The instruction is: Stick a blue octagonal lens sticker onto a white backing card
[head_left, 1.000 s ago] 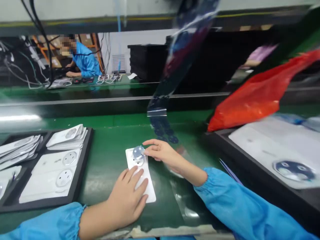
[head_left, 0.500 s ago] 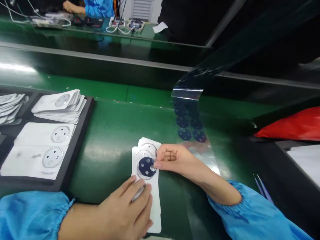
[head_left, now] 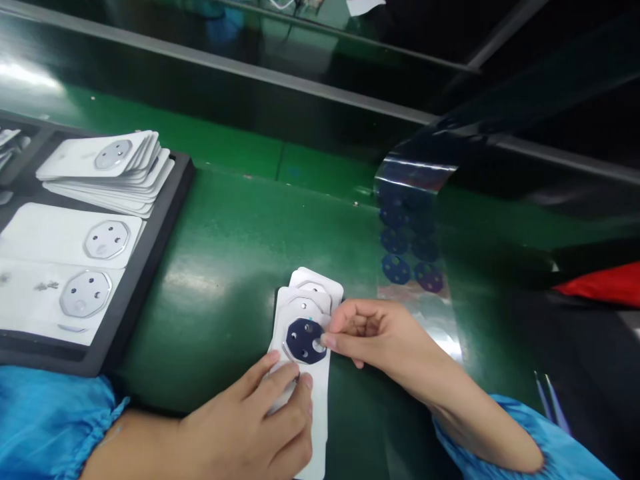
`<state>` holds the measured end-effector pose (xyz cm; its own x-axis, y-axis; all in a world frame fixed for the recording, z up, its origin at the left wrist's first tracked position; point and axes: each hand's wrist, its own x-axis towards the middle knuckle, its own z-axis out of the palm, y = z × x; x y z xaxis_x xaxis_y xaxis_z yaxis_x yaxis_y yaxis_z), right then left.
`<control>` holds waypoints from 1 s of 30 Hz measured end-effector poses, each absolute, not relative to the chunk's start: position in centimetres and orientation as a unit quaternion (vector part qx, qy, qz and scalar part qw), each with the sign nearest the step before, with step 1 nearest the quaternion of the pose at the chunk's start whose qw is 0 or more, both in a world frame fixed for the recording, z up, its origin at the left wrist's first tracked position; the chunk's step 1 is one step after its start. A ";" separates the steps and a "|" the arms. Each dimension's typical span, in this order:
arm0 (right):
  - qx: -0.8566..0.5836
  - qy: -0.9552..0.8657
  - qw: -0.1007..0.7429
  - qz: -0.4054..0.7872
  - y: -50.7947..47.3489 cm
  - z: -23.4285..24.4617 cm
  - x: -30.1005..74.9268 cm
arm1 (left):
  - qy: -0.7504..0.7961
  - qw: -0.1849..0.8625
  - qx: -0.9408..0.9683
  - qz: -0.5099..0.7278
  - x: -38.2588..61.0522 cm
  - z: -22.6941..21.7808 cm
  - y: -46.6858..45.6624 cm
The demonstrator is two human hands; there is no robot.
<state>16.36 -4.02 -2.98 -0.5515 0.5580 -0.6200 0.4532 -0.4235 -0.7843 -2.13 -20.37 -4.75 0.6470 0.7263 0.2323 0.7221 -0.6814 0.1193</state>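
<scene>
A dark blue octagonal sticker (head_left: 299,339) with several round holes lies over the octagonal recess of a white plastic panel (head_left: 320,393). My right hand (head_left: 373,333) pinches the sticker's right edge between thumb and forefinger. From below, my left hand (head_left: 260,420) rests on the panel, its fingers spread and slightly bent just under the sticker. Another white panel (head_left: 334,288) lies underneath, its top end showing beyond the upper one.
A black tray (head_left: 150,267) at left holds stacked white panels (head_left: 90,160). To the right, a clear strip of dark blue stickers (head_left: 396,268) hangs down onto the green table (head_left: 225,233). Tweezers (head_left: 553,403) lie at far right, near something red (head_left: 607,283).
The view has tipped downward, so the far bench has mostly left the picture. Both hands stay at the panel, and my right fingers still pinch the sticker's edge.
</scene>
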 end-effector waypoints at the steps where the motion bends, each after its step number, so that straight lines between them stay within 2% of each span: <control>1: -0.473 -0.537 0.037 0.697 -4.0 -3.0 16.4 | 0.397 0.011 0.909 0.128 -2.2 -4.7 -20.4; 30: -0.462 -0.539 0.037 0.704 -4.1 -3.0 16.6 | 0.376 0.007 0.920 0.113 -2.5 -5.0 -20.2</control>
